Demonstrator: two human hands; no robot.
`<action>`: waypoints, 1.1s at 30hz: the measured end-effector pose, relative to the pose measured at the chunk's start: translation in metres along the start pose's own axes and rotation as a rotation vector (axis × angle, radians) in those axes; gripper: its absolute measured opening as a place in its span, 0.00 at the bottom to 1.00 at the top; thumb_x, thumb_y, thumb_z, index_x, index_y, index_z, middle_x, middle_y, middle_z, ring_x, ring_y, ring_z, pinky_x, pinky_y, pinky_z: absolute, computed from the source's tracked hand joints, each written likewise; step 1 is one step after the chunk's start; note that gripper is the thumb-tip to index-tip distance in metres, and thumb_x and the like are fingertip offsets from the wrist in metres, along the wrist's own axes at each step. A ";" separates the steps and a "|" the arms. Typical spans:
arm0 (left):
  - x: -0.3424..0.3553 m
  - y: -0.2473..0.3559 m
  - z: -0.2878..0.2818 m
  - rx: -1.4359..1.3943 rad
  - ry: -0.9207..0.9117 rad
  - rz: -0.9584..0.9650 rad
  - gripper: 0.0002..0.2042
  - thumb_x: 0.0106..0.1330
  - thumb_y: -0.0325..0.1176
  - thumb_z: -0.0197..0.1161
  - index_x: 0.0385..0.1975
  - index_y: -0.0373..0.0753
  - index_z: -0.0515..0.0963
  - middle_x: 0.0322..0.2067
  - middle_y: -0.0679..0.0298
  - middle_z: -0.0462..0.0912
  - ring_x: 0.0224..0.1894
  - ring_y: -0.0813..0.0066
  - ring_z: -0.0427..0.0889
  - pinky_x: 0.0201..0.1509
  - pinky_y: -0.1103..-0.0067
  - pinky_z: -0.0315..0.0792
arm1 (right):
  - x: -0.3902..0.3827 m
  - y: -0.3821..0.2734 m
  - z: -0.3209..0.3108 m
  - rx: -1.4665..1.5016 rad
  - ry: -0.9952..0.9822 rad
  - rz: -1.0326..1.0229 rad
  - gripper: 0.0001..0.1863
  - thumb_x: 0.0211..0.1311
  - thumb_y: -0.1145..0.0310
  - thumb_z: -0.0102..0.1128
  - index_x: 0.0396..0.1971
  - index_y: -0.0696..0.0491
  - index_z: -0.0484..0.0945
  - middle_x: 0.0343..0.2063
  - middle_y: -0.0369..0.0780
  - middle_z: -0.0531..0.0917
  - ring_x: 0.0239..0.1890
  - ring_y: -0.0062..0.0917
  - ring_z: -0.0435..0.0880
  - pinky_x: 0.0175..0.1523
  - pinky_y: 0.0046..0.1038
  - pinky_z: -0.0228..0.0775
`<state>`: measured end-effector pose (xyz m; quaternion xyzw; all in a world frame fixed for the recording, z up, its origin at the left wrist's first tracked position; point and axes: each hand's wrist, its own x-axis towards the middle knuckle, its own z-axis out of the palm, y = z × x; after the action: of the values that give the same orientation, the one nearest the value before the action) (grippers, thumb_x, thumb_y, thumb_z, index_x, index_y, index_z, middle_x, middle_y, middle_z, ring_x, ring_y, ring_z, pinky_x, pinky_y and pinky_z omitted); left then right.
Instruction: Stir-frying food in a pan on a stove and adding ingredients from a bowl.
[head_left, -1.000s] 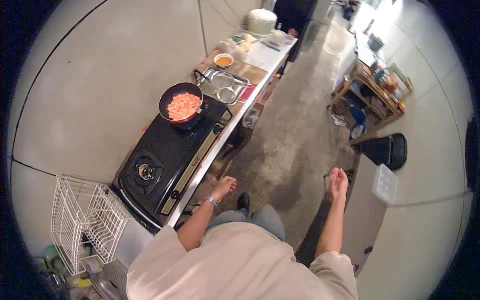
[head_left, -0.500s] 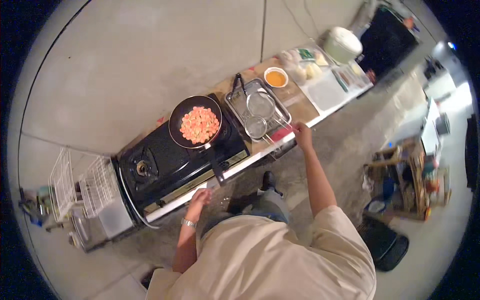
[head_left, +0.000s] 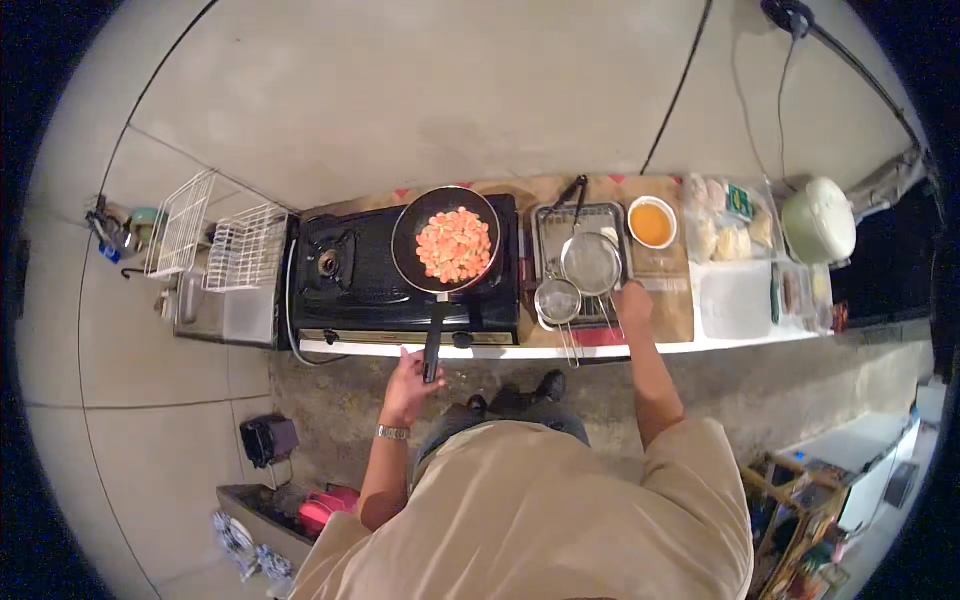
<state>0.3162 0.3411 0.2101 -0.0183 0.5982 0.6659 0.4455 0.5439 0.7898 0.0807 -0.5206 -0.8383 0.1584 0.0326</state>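
Left hand, half open at pan handle, not closed round it. Right hand, curled beside larger sieve; hold cannot be told. Pan on stove, chopped orange pieces already in; orange liquid separate, in bowl.

Since a second ago, the left grip has come to the black handle of the frying pan, and the right grip to the metal tray's right side.
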 end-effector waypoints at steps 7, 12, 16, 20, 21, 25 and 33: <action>0.019 0.021 0.018 -0.046 -0.090 -0.138 0.17 0.78 0.48 0.56 0.45 0.38 0.77 0.29 0.68 0.79 0.25 0.79 0.77 0.28 0.79 0.74 | -0.002 -0.009 0.025 0.018 -0.037 0.016 0.16 0.59 0.57 0.66 0.30 0.58 0.85 0.34 0.54 0.87 0.41 0.50 0.88 0.47 0.47 0.80; 0.029 0.022 0.014 -0.052 -0.130 -0.228 0.15 0.78 0.46 0.56 0.31 0.43 0.70 0.18 0.74 0.66 0.16 0.86 0.61 0.15 0.85 0.53 | -0.010 -0.007 0.051 0.045 -0.066 0.016 0.18 0.57 0.55 0.67 0.31 0.58 0.84 0.33 0.54 0.87 0.40 0.51 0.87 0.46 0.49 0.79; 0.018 0.027 0.016 -0.069 -0.145 -0.262 0.13 0.78 0.46 0.57 0.34 0.46 0.70 0.18 0.77 0.64 0.15 0.86 0.60 0.13 0.86 0.51 | -0.013 -0.019 0.040 0.017 -0.077 0.064 0.16 0.56 0.59 0.66 0.33 0.59 0.84 0.33 0.54 0.87 0.42 0.52 0.87 0.48 0.47 0.79; 0.013 0.024 0.019 -0.123 -0.174 -0.288 0.12 0.78 0.45 0.57 0.34 0.46 0.69 0.18 0.75 0.65 0.15 0.86 0.60 0.13 0.85 0.51 | -0.020 -0.029 -0.002 -0.048 -0.152 0.113 0.15 0.56 0.62 0.64 0.35 0.60 0.83 0.33 0.55 0.86 0.42 0.54 0.86 0.48 0.49 0.79; 0.019 0.020 0.016 -0.129 -0.197 -0.290 0.12 0.78 0.44 0.57 0.35 0.45 0.69 0.18 0.75 0.65 0.15 0.85 0.61 0.14 0.84 0.52 | -0.020 -0.011 0.009 -0.019 -0.069 0.111 0.16 0.56 0.62 0.64 0.36 0.60 0.82 0.35 0.56 0.86 0.42 0.54 0.86 0.47 0.49 0.79; 0.033 0.004 0.001 -0.145 -0.237 -0.238 0.12 0.78 0.44 0.56 0.37 0.43 0.70 0.20 0.73 0.68 0.17 0.85 0.63 0.16 0.83 0.56 | -0.021 0.021 0.018 0.058 -0.023 0.110 0.16 0.57 0.65 0.64 0.42 0.60 0.79 0.36 0.57 0.85 0.40 0.54 0.86 0.45 0.48 0.78; 0.022 0.007 -0.012 0.057 -0.230 -0.176 0.12 0.76 0.41 0.59 0.49 0.40 0.73 0.31 0.67 0.80 0.27 0.79 0.79 0.27 0.78 0.78 | -0.054 -0.010 -0.061 0.464 0.076 0.089 0.06 0.63 0.73 0.57 0.36 0.60 0.76 0.26 0.44 0.85 0.31 0.31 0.86 0.32 0.35 0.73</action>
<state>0.2926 0.3450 0.2002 0.0184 0.5580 0.6047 0.5680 0.5733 0.7517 0.1477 -0.5412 -0.7538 0.3285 0.1760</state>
